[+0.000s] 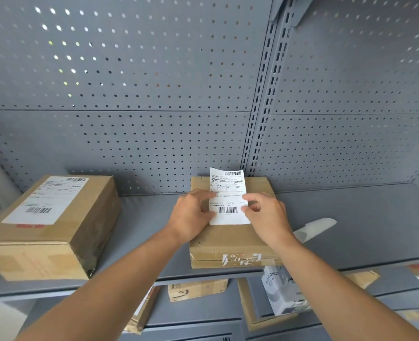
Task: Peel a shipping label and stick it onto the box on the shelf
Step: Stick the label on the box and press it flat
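Note:
A white shipping label [229, 193] with two barcodes is held over the top of a flat brown cardboard box [230, 242] on the grey shelf [351, 217]. My left hand [191, 212] pinches the label's left edge. On the right edge, my right hand [265, 212] grips it between thumb and fingers. The label's far end curls up off the box, past its back edge. Whether the near end touches the box top I cannot tell.
A taller cardboard box [53, 227] with a label on top stands at the shelf's left. A curled strip of white backing paper [314, 227] lies right of the flat box. Several parcels [196, 289] sit on lower shelves. A perforated grey panel [154, 94] closes the back.

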The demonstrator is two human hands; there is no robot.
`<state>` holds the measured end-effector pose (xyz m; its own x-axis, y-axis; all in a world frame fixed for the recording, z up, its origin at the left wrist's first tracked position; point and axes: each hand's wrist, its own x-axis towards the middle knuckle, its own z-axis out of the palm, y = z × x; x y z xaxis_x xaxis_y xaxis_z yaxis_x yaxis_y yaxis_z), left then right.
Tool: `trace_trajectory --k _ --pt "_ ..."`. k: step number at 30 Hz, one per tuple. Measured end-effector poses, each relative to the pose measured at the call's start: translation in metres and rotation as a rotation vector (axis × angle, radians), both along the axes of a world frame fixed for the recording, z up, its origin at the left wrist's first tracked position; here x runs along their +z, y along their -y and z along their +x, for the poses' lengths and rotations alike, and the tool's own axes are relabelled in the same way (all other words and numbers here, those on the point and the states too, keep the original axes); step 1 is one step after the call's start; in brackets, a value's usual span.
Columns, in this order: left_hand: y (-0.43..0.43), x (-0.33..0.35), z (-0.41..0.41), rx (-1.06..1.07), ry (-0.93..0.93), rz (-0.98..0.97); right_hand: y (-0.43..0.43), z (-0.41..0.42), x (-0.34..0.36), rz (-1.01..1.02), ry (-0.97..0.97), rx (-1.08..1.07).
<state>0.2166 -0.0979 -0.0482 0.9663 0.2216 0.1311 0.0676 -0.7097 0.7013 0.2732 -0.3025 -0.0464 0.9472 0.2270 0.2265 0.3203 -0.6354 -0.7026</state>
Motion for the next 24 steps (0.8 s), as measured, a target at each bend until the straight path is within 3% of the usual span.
trace_trajectory --k 24 --pt "0.0 -0.005 -0.002 -0.031 0.024 0.102 -0.002 -0.01 0.009 -0.076 -0.015 -0.001"
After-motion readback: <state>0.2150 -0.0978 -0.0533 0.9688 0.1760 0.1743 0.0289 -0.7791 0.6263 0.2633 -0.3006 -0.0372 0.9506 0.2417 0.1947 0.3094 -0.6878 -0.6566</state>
